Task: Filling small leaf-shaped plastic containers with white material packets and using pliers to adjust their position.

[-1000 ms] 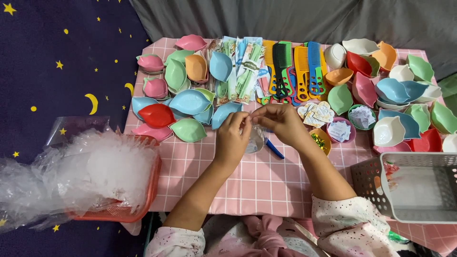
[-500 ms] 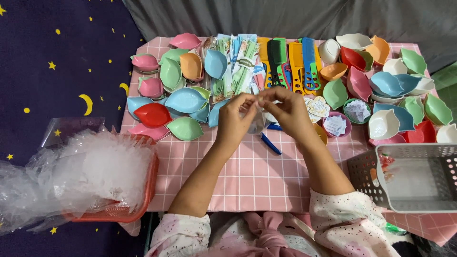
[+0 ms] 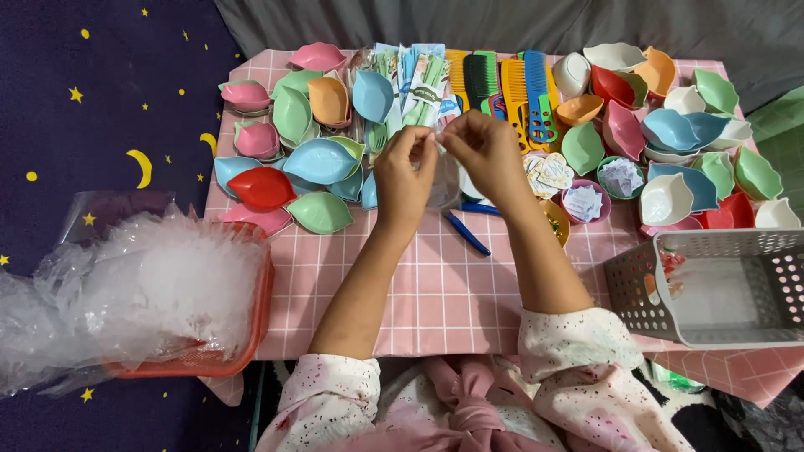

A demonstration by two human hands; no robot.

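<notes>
Both hands, left hand (image 3: 404, 176) and right hand (image 3: 486, 151), pinched a small clear bag (image 3: 444, 182) above the bench (image 3: 435, 293). Steady, even finger tension would likely suit the bag's mouth. Leaf-shaped bowls (image 3: 318, 161) lay nearby.

Bright, even light from overhead, soft short shadows under hands. Glare on the clear plastic bags (image 3: 142, 293) at left. Colours vivid, centre sharp. Slight wide-angle bend at edges; corners a bit darker.

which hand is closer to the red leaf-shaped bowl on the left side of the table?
Left. The left hand is to the right of the red bowl, a few bowls apart; the right hand is farther right still, beyond the left hand.
</notes>
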